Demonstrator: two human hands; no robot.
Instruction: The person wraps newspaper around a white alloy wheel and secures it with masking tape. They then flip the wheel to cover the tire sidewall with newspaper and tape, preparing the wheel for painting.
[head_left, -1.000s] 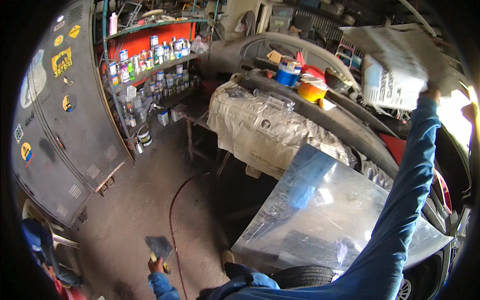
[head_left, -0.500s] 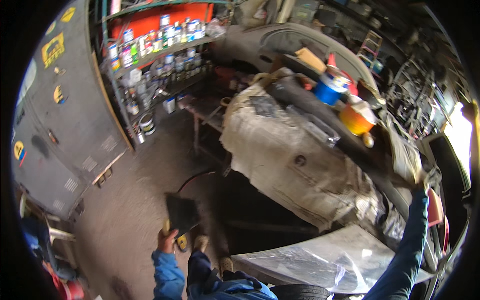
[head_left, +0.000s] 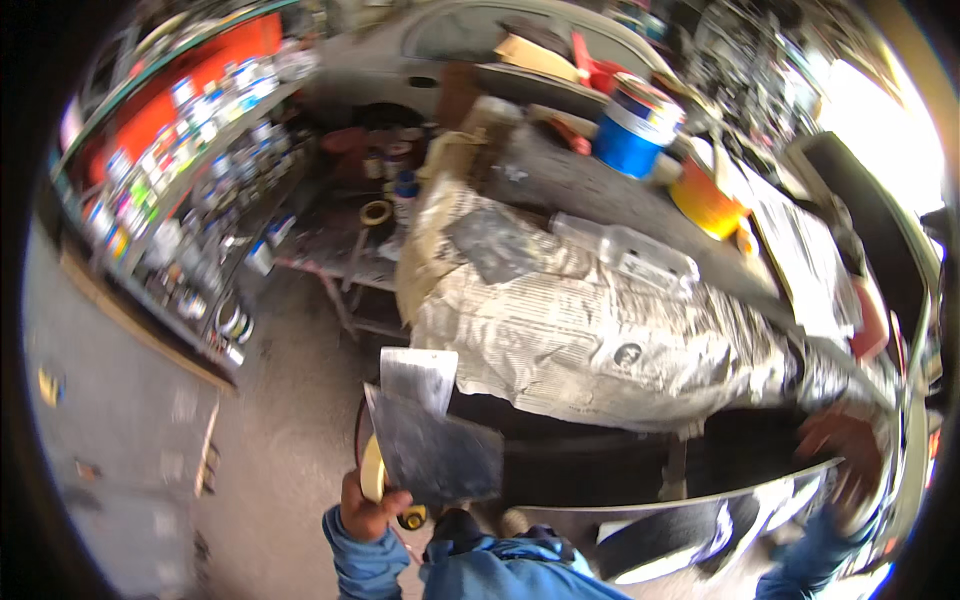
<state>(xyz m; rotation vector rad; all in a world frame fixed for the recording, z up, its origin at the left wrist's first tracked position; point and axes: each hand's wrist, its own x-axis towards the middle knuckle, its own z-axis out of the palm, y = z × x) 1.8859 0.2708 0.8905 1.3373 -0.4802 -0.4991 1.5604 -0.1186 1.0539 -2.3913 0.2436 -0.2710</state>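
My left hand [head_left: 365, 508] is closed on a dark flat plate [head_left: 440, 450], held out in front of my body. A pale, straight-edged flat piece [head_left: 420, 378] sticks out past the plate's far edge. A yellowish ring, like a roll of masking tape [head_left: 373, 468], is upright between the hand and the plate. My right hand [head_left: 845, 455] is at the right, blurred but with its fingers apart and nothing seen in them. It is over the near right end of a newspaper-covered panel [head_left: 560, 340]. Below that hand lies a shiny curved panel [head_left: 770, 510].
On the covered panel lie a clear plastic bottle [head_left: 640, 260] and a dark square sheet [head_left: 490, 245]. Behind are a blue can [head_left: 630, 135] and an orange-yellow tub [head_left: 705, 195]. A shelf of cans [head_left: 190, 150] and a grey cabinet [head_left: 110, 400] stand at the left.
My view has turned and come nearer the covered panel. The left hand has raised the plate, and the pale piece now shows. My right hand has come down and back from the far right edge.
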